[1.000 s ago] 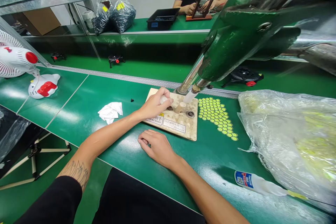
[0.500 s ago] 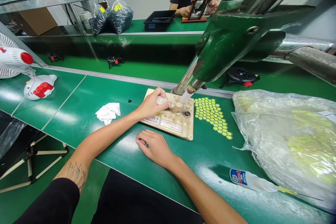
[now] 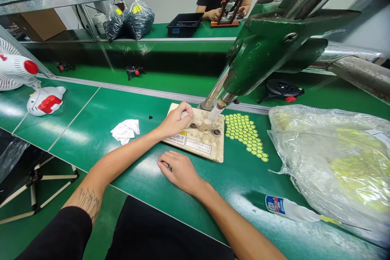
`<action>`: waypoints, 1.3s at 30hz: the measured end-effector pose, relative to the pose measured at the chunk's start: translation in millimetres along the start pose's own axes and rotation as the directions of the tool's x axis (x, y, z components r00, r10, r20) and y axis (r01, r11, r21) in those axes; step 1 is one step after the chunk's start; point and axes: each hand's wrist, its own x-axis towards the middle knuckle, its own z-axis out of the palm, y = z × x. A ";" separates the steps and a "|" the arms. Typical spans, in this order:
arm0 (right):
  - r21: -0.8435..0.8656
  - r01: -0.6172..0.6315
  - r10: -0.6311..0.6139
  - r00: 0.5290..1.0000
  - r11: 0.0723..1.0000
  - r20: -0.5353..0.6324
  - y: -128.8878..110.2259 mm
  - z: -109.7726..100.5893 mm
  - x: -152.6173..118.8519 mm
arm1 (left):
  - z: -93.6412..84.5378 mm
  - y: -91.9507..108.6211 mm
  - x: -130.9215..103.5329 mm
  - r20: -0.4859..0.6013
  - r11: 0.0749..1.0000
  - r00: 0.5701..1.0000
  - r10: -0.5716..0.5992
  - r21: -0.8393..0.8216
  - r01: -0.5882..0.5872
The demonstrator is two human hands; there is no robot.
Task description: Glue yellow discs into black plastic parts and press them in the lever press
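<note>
One left hand [image 3: 179,121] gripping a whitish object [image 3: 184,114], right hand [image 3: 179,170] loosely closed, green press [image 3: 251,61] over board [image 3: 218,151], yellow-green discs [image 3: 243,130] alongside.

A whitish rounded piece [image 3: 185,115], partly hidden, was near frame centre, over a stained cream board [image 3: 218,150] lying flat.

From my remote seat, the base plate [image 3: 217,152] lay between the crumpled tissue [image 3: 125,131] and the discs [image 3: 245,132], the bottle [image 3: 289,210] before the plastic bag [image 3: 332,158].
</note>
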 end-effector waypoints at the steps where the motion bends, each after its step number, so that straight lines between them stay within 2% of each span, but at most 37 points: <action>1: -0.001 0.001 -0.001 1.000 1.000 0.001 0.0 -0.1 0.1 | -0.4 0.7 0.1 0.003 1.000 1.000 0.004 -0.002 -0.004; 6: -0.001 0.001 -0.001 1.000 1.000 0.003 0.9 0.0 0.3 | -2.6 0.8 0.9 0.019 0.999 0.999 0.042 -0.021 -0.042; 15: 0.019 0.016 -0.016 1.000 1.000 -0.008 1.2 0.9 -0.3 | -2.7 2.8 0.3 0.019 0.999 1.000 0.020 -0.048 -0.019; 19: 0.014 0.022 -0.022 1.000 1.000 -0.016 1.0 1.3 -0.2 | -3.0 1.3 0.3 0.001 1.000 1.000 0.008 0.002 -0.008; 22: -0.021 0.006 -0.007 1.000 1.000 -0.018 -0.1 3.2 -0.3 | -3.0 -0.5 -0.4 -0.010 0.998 0.999 0.041 0.045 -0.040; 26: -0.047 0.020 -0.018 0.999 0.999 0.037 -1.4 5.0 1.3 | -4.5 -3.8 -0.8 -0.012 0.996 0.997 0.082 -0.016 -0.082; 35: -0.088 0.001 0.004 0.999 0.996 0.054 -0.5 4.1 2.7 | -6.4 -6.9 -1.5 -0.010 0.999 1.000 0.025 -0.046 -0.026; 39: -0.078 0.013 -0.009 0.999 0.997 0.052 0.0 4.0 2.4 | -5.5 -5.4 -1.6 -0.027 0.998 0.999 0.035 -0.058 -0.036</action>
